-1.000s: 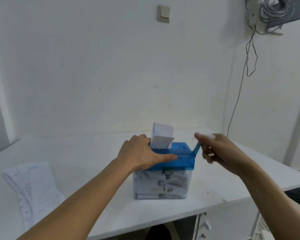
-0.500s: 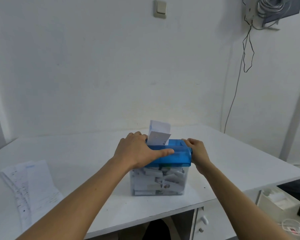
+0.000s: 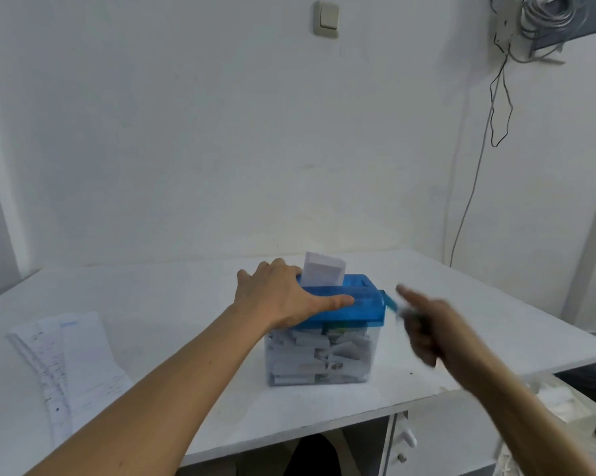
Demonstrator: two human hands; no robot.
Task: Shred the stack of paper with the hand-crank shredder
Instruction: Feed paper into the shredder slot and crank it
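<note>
The left hand [image 3: 282, 300] is pressing spread fingers on the shredder [image 3: 358, 309]; the right hand [image 3: 427, 333], blurred at the crank [image 3: 390, 301], is giving no readable grip. The paper stack [image 3: 73, 359] is lying well left of both on the white table [image 3: 172, 297].

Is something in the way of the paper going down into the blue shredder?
Nothing visible blocks it. The paper stands in the slot of the shredder; the left hand presses on top beside it, not over it. The clear bin underneath looks nearly full of shreds, though.
</note>
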